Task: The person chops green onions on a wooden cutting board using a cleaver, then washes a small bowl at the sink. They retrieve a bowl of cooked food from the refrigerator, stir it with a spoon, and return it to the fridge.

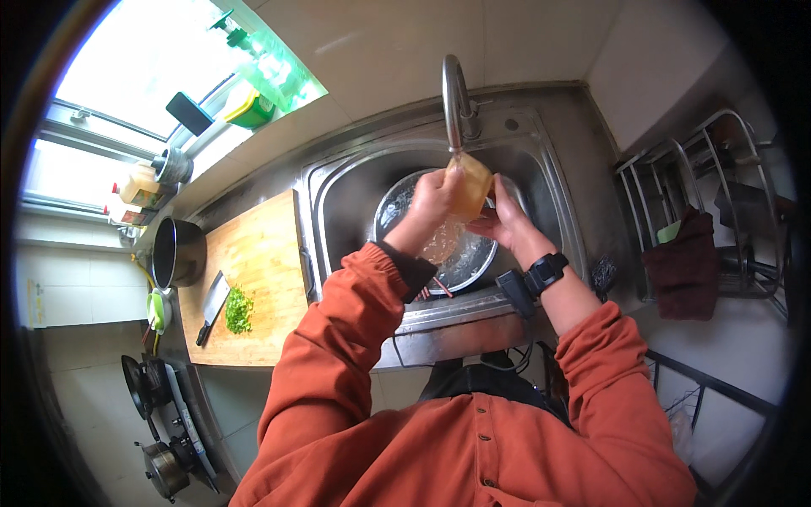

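My left hand (432,204) grips an amber translucent object (471,184), which looks like a plastic container, by its left side. My right hand (505,218) holds the same object from the right and below. It is tilted right under the spout of the curved metal faucet (452,95), and water runs over it. Beneath my hands a round metal basin (378,222) with water sits in the stainless steel sink (345,190). Reddish chopsticks (443,287) show at the basin's near edge, partly behind my left sleeve.
Left of the sink, a wooden cutting board (266,253) bears a cleaver (217,298) and chopped greens (238,310). A dark pot (180,252) stands beyond its far left corner. At right is a metal rack (684,149) with a dark cloth (685,269). A stove pot (166,469) is lower left.
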A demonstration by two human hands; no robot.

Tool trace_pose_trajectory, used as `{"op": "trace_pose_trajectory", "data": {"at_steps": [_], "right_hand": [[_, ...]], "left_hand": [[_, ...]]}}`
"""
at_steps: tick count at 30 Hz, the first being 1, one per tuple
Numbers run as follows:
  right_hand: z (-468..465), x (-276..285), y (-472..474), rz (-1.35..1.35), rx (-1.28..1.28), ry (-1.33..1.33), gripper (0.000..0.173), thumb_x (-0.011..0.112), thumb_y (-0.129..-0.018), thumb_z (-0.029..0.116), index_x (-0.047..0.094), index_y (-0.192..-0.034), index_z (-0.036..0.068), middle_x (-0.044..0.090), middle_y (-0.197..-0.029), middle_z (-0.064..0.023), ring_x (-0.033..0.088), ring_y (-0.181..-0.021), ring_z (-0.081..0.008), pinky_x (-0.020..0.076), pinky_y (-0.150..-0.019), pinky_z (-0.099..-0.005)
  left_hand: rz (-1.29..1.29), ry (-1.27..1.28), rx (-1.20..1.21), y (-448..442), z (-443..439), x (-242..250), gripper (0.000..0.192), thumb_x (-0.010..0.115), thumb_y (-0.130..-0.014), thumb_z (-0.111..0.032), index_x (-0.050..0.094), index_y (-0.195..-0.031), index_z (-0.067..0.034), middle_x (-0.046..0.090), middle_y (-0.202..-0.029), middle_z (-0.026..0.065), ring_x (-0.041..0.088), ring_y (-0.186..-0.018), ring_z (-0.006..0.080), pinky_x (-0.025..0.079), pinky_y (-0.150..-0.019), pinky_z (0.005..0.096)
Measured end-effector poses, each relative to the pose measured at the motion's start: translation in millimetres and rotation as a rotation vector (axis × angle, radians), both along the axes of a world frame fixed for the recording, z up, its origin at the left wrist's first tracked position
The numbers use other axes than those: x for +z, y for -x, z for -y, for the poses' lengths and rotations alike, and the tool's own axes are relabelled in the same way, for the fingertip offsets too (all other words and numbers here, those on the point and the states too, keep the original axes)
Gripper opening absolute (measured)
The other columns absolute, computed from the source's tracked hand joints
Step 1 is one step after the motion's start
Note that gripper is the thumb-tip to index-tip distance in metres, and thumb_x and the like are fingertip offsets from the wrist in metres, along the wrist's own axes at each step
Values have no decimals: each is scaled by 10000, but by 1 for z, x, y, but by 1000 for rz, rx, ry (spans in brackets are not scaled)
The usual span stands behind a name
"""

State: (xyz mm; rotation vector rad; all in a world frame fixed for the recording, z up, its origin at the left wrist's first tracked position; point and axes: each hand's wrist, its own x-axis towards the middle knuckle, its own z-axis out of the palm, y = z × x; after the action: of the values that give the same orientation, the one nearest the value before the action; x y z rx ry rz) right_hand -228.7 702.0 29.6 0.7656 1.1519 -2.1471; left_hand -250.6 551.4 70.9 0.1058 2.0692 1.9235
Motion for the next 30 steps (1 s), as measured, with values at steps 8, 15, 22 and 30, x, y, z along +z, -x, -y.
{"op": "trace_pose_trajectory", "data": {"at_steps": [8, 15, 22, 30], "right_hand": [[-62, 6, 73, -352, 20, -156, 755, 390, -895, 551, 213, -1409, 27, 204, -1476, -151, 190, -1364, -279, 181, -1092, -399], [-61, 22, 142, -221, -186, 82, 1015, 362, -816, 704, -5, -1409, -33, -31, -1489, -203, 19, -1390, -288, 38, -1116, -387], [-44, 12, 186, -228, -209, 83, 1040, 420, -747, 758, 192, -1372, -41, 274, -1360, -173, 252, -1274, -240, 207, -1059, -361], [-29, -11, 221, -400, 2, 155, 930, 509, -744, 711, 402, -1230, -75, 557, -983, -92, 498, -949, -184, 381, -913, -309]], "left_hand": [[-532, 989, -505, -36, 7, 10, 129, 559, -791, -169, 649, -791, -76, 620, -677, 148, 618, -649, 344, 488, -597, 438], [-706, 1006, -557, -30, 16, -7, 91, 584, -749, -177, 641, -742, -106, 574, -587, 112, 611, -599, 309, 487, -570, 425], [-783, 995, -409, -28, 14, -11, 114, 620, -725, -177, 634, -818, -113, 584, -617, 89, 593, -657, 281, 457, -677, 372], [-812, 934, -394, -43, 18, -14, 72, 593, -720, -143, 613, -785, -121, 590, -620, 58, 605, -652, 237, 438, -709, 354]]}}
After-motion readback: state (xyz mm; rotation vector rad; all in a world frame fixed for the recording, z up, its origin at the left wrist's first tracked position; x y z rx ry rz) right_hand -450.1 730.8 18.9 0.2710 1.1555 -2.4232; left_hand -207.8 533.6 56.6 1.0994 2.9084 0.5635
